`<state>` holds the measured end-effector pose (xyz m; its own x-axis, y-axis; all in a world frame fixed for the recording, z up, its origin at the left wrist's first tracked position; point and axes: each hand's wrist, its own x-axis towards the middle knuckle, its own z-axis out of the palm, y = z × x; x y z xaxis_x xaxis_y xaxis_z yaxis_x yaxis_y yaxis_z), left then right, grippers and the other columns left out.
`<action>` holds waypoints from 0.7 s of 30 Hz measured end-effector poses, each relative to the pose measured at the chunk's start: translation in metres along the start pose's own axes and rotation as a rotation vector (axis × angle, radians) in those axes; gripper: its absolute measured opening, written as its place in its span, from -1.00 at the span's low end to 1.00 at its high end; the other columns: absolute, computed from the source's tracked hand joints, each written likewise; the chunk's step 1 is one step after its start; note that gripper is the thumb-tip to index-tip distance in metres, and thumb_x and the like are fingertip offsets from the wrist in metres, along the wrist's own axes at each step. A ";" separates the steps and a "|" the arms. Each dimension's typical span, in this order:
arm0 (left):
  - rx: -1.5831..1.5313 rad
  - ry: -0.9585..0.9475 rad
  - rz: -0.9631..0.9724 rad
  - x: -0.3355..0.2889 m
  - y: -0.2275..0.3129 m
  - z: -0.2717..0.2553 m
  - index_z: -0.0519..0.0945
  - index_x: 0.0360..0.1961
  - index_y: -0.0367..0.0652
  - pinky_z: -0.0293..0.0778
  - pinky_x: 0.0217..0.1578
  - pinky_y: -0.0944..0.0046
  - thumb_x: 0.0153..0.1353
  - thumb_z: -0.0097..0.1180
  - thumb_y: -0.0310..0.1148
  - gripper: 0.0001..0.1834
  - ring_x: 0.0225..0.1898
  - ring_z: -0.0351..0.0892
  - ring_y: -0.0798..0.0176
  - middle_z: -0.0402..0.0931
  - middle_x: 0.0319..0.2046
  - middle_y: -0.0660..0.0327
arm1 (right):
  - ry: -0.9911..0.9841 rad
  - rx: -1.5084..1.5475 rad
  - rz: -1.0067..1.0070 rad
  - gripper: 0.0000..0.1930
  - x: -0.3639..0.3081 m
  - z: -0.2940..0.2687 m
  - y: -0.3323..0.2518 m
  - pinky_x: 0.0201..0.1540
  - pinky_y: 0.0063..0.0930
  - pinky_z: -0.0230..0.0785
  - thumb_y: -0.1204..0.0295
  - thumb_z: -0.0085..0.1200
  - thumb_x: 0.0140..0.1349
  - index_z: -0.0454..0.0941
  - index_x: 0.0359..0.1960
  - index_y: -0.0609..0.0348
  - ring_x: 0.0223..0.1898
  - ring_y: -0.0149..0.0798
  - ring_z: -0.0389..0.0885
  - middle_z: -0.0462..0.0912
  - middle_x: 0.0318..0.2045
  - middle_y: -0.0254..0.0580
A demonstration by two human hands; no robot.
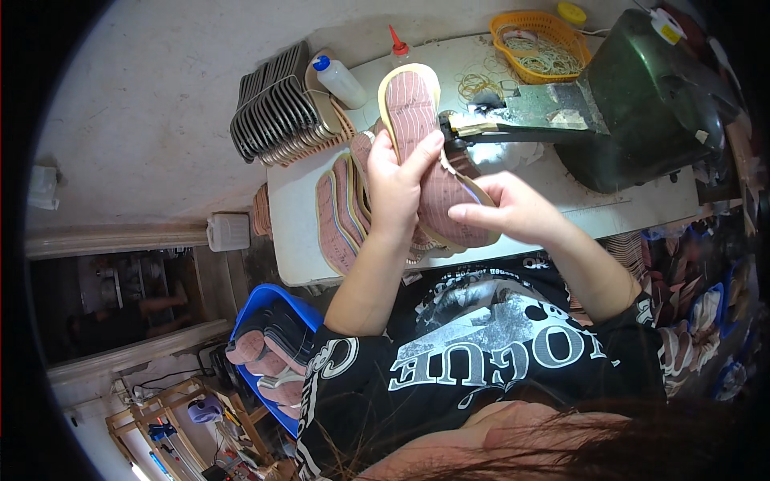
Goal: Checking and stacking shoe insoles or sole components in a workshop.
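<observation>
In front of me I hold up a pinkish-brown insole [411,94] with pale wavy lines and a yellowish rim. My left hand [399,183] is closed around its middle, with the thumb on top. My right hand [508,211] pinches the edge of its wide lower end, where a strip of blue and tan shows. Whether this is one layer or several I cannot tell. More insoles [335,215] lie overlapping on the table beside my left forearm. Just right of the held insole is the dark head of a green machine [642,104], lit by a bright lamp.
A tied stack of dark soles [277,104] stands at the table's far left, near a blue-capped bottle [341,82] and a red-tipped bottle [399,53]. An orange basket [507,58] of cord sits at the back of the white table [301,256]. A blue crate [243,325] holds soles below left.
</observation>
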<state>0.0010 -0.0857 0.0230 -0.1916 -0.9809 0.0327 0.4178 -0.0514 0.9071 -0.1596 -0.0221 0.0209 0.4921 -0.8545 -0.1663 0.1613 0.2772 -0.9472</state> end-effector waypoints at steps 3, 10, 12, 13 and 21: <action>0.058 -0.048 -0.067 0.025 0.005 0.000 0.47 -0.10 -0.37 0.50 -0.17 0.38 0.08 0.26 -0.52 -0.64 -0.27 0.59 0.36 0.59 -0.24 0.15 | 0.130 0.028 -0.066 -0.69 -0.001 -0.003 0.025 -0.15 -0.58 0.42 0.31 0.14 0.24 0.57 -0.09 0.29 -0.27 -0.54 0.53 0.64 -0.28 -0.34; 0.991 0.027 0.056 0.085 -0.036 -0.025 0.63 -0.26 -0.33 0.33 0.06 0.09 -0.18 0.35 0.10 -0.34 0.01 0.40 -0.03 0.37 -0.03 -0.15 | 0.284 0.217 -0.145 -0.68 0.011 -0.005 0.021 -0.10 -0.52 0.43 0.34 0.10 0.25 0.55 -0.08 0.34 -0.24 -0.47 0.59 0.65 -0.22 -0.22; 0.987 0.026 0.090 0.088 -0.040 -0.019 0.61 -0.25 -0.35 0.33 0.06 0.11 -0.15 0.35 0.07 -0.35 0.01 0.40 -0.04 0.39 -0.05 -0.15 | 0.300 0.228 -0.142 -0.68 0.011 -0.009 0.022 -0.10 -0.53 0.43 0.35 0.10 0.24 0.54 -0.07 0.35 -0.24 -0.46 0.60 0.65 -0.22 -0.20; 0.988 0.020 0.090 0.091 -0.042 -0.018 0.61 -0.25 -0.35 0.33 0.06 0.11 -0.15 0.35 0.07 -0.35 0.01 0.40 -0.04 0.39 -0.05 -0.15 | 0.305 0.230 -0.145 -0.68 0.011 -0.011 0.021 -0.10 -0.53 0.43 0.35 0.10 0.24 0.54 -0.07 0.35 -0.24 -0.46 0.60 0.65 -0.22 -0.20; 1.027 0.053 0.037 0.102 -0.040 -0.007 0.56 -0.26 -0.47 0.24 0.14 0.08 -0.13 0.31 0.11 -0.28 0.09 0.32 -0.13 0.35 0.00 -0.21 | 0.384 0.319 -0.147 -0.67 0.014 -0.019 0.018 -0.09 -0.55 0.43 0.35 0.14 0.23 0.55 -0.07 0.36 -0.23 -0.46 0.61 0.66 -0.21 -0.19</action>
<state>-0.0291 -0.1851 -0.0125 -0.1440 -0.9869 0.0723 -0.5431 0.1399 0.8279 -0.1661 -0.0374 -0.0034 0.1051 -0.9774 -0.1834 0.4873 0.2114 -0.8473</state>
